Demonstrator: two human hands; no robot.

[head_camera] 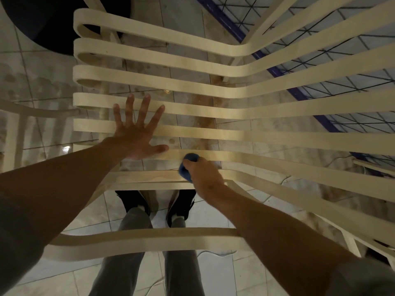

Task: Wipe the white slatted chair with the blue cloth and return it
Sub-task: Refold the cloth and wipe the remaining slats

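- The white slatted chair (192,111), made of long flat painted strips, lies under both hands. Its slats run side to side across the view, from looped ends on the left to a bend on the right, where they angle up and away.
- The left hand (136,135) lies flat on the slats with its fingers (130,103) straight and spread wide apart. They point away from the person, crosswise to the slats' long axis. The thumb stretches right along one slat, toward the other hand.
- The right hand (205,174) is curled into a fist round the crumpled blue cloth (184,171) and presses it onto a near slat, just beyond the left thumb tip.
- The cloth is bunched into a wad, so no long axis can be told. It bulges out on the thumb side of the fist; the rest is hidden inside the curled fingers.
- Below the slats are pale stained floor tiles (53,82), black shoes (132,199) and grey trouser legs (136,227).
- Beyond the fingertips, a dark round shape (42,22) sits at the far left and a blue-framed wire grid (275,70) at the far right.
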